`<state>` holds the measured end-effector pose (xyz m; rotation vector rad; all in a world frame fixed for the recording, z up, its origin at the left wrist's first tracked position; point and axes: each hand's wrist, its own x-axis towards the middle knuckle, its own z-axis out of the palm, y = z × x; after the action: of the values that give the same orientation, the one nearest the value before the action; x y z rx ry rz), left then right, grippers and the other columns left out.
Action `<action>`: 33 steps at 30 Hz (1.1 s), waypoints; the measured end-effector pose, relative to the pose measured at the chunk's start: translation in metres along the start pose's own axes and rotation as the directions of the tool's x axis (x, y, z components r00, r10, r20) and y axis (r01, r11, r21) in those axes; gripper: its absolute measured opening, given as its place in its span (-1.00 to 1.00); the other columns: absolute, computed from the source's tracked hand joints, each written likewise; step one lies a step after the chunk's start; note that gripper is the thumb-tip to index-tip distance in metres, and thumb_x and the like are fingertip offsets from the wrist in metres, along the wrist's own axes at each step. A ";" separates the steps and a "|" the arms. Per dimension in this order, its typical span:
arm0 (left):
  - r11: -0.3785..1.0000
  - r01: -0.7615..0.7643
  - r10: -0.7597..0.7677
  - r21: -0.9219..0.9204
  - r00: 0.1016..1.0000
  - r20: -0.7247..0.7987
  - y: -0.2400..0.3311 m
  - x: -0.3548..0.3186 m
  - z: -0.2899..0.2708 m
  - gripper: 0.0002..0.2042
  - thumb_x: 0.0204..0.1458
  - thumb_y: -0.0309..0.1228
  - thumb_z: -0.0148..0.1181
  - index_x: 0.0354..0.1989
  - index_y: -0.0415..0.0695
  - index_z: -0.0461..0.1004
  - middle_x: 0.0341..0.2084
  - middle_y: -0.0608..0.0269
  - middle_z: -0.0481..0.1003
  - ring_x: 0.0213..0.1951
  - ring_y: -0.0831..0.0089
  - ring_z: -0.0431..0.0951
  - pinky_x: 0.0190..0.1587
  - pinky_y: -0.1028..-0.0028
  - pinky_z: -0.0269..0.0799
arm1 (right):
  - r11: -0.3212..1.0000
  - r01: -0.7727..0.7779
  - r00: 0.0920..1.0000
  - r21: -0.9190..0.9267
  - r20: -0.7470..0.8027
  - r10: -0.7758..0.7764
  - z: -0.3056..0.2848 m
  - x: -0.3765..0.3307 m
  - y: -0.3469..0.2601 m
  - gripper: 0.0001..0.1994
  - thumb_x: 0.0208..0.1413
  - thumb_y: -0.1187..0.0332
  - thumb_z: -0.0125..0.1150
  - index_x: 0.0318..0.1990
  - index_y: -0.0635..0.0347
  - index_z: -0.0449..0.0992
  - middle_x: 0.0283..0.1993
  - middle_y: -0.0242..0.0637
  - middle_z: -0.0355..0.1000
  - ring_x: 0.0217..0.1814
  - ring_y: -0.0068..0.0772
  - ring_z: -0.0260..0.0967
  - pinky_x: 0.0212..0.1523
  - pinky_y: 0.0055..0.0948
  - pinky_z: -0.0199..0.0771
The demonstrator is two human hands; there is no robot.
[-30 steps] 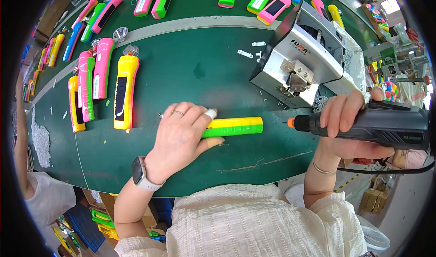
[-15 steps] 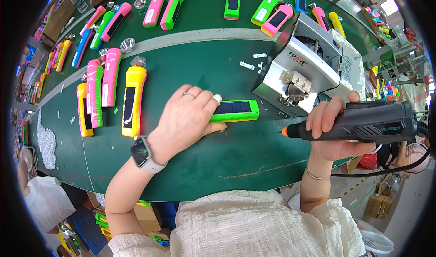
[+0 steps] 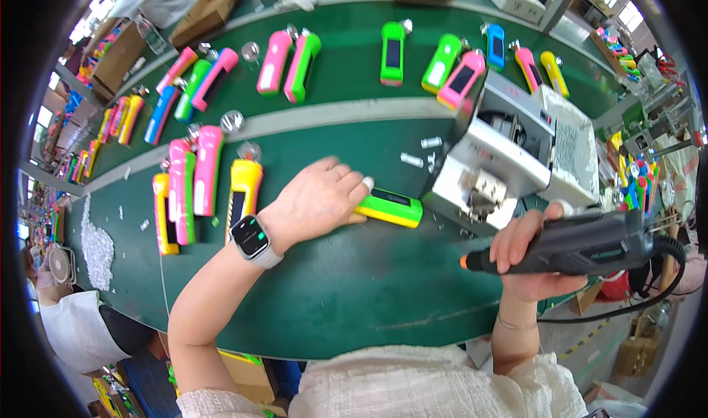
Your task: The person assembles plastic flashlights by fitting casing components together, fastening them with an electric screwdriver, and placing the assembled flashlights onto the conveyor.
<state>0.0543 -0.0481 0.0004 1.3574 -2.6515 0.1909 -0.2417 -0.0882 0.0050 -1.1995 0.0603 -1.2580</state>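
A green and yellow flashlight [image 3: 391, 208] with a dark solar panel lies on the green table, its other end under my left hand [image 3: 318, 200]. The fingers of that hand are wrapped round it, and white tape covers one fingertip. To the right, my right hand [image 3: 521, 259] grips a black electric screwdriver [image 3: 590, 245], raised above the table with its orange-ringed tip pointing left, apart from the flashlight. Between the two hands, a little farther off, stands a silver and black screw feeder [image 3: 472, 168]. Small white plastic pieces [image 3: 411, 160] lie beside it.
Nearest my left hand stands a yellow flashlight [image 3: 244, 185], with pink ones [image 3: 208, 168] beyond it. More coloured flashlights [image 3: 274, 62] line the far belt. A white tray [image 3: 571, 156] adjoins the feeder. White bits [image 3: 96, 244] are heaped at left. The screwdriver's cable [image 3: 667, 292] hangs at right.
The flashlight under my left hand has rolled, so more of its yellow side shows. The whole scene sits lower in the view. My right hand still holds the screwdriver.
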 end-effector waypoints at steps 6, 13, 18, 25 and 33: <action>0.716 0.672 -0.564 0.188 0.716 -0.412 -0.102 0.041 0.015 -0.48 -0.25 -0.38 0.33 -0.01 -0.13 0.37 0.06 0.06 0.30 0.04 0.04 0.35 0.09 0.21 0.29 | 0.999 -0.004 1.000 -0.049 -0.031 0.002 0.012 -0.005 -0.001 -0.15 -0.09 -0.41 0.02 0.13 0.11 0.11 -0.50 -0.36 0.23 -0.59 -0.49 0.25 -0.53 -0.48 0.36; 0.602 0.757 -0.705 -0.253 0.355 -0.614 -0.120 0.031 0.032 -0.45 -0.20 -0.48 0.31 0.06 -0.15 0.33 -0.17 0.05 0.40 -0.05 0.05 0.36 0.00 0.22 0.32 | 0.980 -0.047 0.998 -0.193 -0.049 0.038 0.017 -0.005 -0.012 -0.14 -0.06 -0.43 -0.06 0.16 0.13 0.11 -0.48 -0.36 0.23 -0.55 -0.50 0.26 -0.49 -0.49 0.36; 0.978 0.206 -0.117 0.036 0.685 -0.719 -0.031 0.021 -0.013 -0.45 -0.24 -0.50 0.37 0.04 -0.13 0.36 -0.10 0.17 0.45 -0.10 0.15 0.40 -0.07 0.29 0.39 | 0.984 0.124 0.983 -0.131 -0.118 -0.140 0.023 0.015 -0.020 -0.07 -0.11 -0.48 -0.07 0.20 0.14 0.09 -0.50 -0.38 0.20 -0.59 -0.51 0.20 -0.54 -0.49 0.27; 0.960 -0.066 0.123 -0.272 0.973 0.197 0.097 0.012 -0.042 -0.70 -0.06 -0.42 0.11 -0.11 -0.15 0.41 -0.25 0.19 0.38 -0.17 0.30 0.43 -0.25 0.41 0.43 | 0.954 0.232 0.972 -0.188 -0.003 -0.237 0.030 0.050 -0.022 -0.05 -0.15 -0.49 -0.04 0.20 0.13 0.10 -0.44 -0.30 0.27 -0.56 -0.44 0.26 -0.48 -0.42 0.32; 0.918 0.357 -0.329 -0.173 0.929 0.171 0.099 0.003 -0.010 -0.47 -0.28 -0.22 0.35 -0.09 -0.20 0.41 -0.24 0.15 0.41 -0.18 0.29 0.44 -0.14 0.36 0.37 | 0.960 -0.022 0.986 -0.280 -0.166 -0.026 0.025 0.079 -0.012 -0.12 -0.02 -0.48 -0.25 0.13 0.19 0.16 -0.53 -0.35 0.22 -0.61 -0.53 0.21 -0.52 -0.47 0.29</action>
<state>-0.0270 0.0083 0.0065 1.7874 -2.3963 -0.2169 -0.2041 -0.1288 0.0682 -1.3317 0.3736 -1.3828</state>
